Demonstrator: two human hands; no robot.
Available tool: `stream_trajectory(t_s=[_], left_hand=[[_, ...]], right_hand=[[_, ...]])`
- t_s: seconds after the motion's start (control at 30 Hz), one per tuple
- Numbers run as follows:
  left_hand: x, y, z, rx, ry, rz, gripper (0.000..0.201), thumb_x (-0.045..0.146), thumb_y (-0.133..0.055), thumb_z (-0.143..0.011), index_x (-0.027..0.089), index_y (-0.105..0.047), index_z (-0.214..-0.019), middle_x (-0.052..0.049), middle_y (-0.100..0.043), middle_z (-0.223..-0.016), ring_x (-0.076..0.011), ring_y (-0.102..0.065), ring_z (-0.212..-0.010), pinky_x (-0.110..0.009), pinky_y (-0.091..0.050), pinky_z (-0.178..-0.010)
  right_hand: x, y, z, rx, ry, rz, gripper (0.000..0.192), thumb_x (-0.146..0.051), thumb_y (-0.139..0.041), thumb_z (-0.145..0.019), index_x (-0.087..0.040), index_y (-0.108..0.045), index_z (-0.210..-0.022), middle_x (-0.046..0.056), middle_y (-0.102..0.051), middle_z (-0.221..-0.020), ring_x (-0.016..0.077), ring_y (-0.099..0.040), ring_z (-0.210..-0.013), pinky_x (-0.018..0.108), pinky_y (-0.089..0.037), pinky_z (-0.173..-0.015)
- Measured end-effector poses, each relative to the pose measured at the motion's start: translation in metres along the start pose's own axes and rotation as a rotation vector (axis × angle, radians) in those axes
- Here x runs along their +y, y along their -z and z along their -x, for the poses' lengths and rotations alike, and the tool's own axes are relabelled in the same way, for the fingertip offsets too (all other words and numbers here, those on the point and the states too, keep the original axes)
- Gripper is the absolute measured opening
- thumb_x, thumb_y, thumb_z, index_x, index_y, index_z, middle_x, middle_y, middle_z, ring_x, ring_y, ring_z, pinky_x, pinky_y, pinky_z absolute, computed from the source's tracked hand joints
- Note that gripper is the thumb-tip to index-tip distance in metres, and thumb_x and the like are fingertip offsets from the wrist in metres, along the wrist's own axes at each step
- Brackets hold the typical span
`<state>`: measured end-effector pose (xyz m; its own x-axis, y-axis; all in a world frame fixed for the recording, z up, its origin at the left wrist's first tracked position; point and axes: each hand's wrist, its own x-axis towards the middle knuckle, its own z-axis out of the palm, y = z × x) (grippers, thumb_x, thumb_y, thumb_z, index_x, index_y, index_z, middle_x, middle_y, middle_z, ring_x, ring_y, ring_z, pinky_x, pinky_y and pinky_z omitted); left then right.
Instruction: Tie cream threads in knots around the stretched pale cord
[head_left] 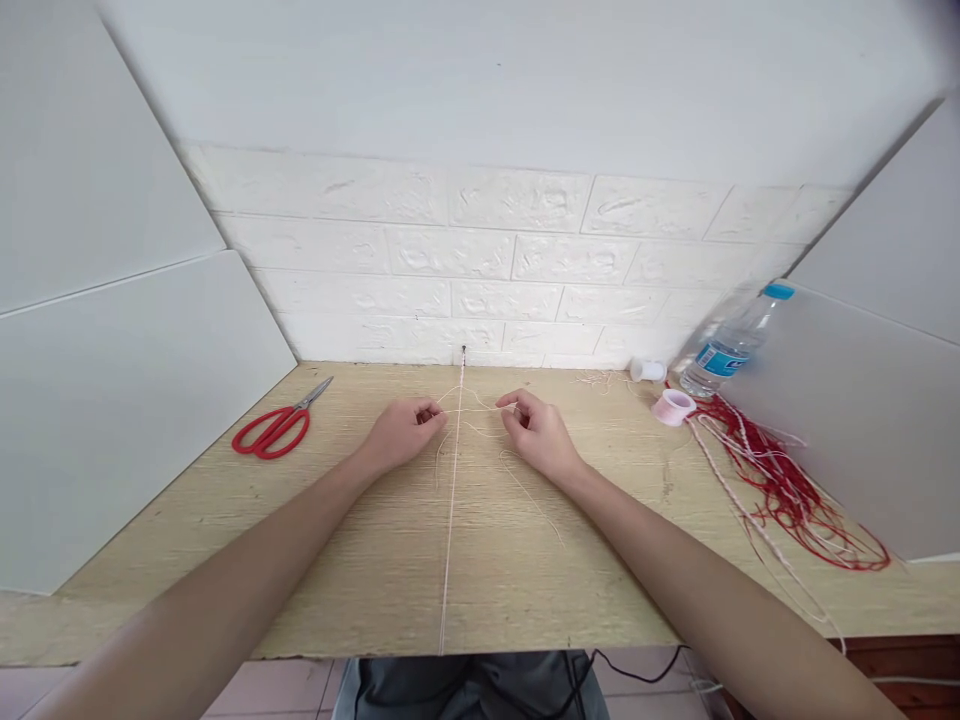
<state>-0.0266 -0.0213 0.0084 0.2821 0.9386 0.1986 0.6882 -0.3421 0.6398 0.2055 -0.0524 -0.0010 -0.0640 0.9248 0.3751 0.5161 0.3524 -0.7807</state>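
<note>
A pale pink cord runs taut from a small dark fixing low on the wall, across the table and over its front edge. Its far part looks thicker and braided. My left hand is left of the cord, fingers pinched on a thin cream thread. On the right side, my right hand pinches thread too, its index finger partly stretched out. Between the hands, strands cross and loop around the cord. Loose thread ends lie on the wood; the exact grip points are too fine to make out.
Red-handled scissors lie at left. To the right are a white spool, a pink thread spool, a water bottle and a heap of red cords. White panels flank the wooden table.
</note>
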Motion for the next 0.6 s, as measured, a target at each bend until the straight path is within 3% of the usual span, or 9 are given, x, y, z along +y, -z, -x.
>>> stream_trajectory(t_s=[0.23, 0.43, 0.6], left_hand=[[0.001, 0.001, -0.002, -0.001, 0.022, 0.055, 0.027, 0.043, -0.053, -0.081, 0.019, -0.062, -0.07, 0.003, -0.061, -0.064, -0.0117, -0.052, -0.059, -0.025, -0.039, -0.058], [-0.001, -0.001, -0.003, 0.005, 0.034, 0.101, 0.028, 0.044, -0.054, -0.08, 0.019, -0.063, -0.07, 0.003, -0.06, -0.061, -0.0109, -0.049, -0.056, -0.024, -0.037, -0.056], [-0.001, 0.0, -0.003, -0.008, 0.024, 0.1, 0.029, 0.044, -0.054, -0.08, 0.018, -0.063, -0.071, 0.002, -0.06, -0.062, -0.0118, -0.05, -0.057, -0.024, -0.037, -0.056]], right_hand=[[0.001, -0.005, 0.002, -0.014, -0.031, 0.163, 0.017, -0.026, -0.049, -0.085, -0.021, -0.064, -0.089, -0.002, -0.054, -0.062, 0.0136, -0.05, -0.058, 0.025, -0.037, -0.058], [0.003, -0.004, 0.0, 0.155, 0.137, 0.178, 0.031, -0.018, -0.058, -0.077, -0.019, -0.058, -0.109, 0.009, -0.057, -0.105, 0.0203, -0.053, -0.096, 0.033, -0.044, -0.085], [-0.007, -0.008, 0.006, -0.015, 0.292, 0.159, 0.017, -0.024, -0.058, -0.085, -0.019, -0.061, -0.101, 0.006, -0.06, -0.09, 0.0195, -0.055, -0.089, 0.033, -0.044, -0.083]])
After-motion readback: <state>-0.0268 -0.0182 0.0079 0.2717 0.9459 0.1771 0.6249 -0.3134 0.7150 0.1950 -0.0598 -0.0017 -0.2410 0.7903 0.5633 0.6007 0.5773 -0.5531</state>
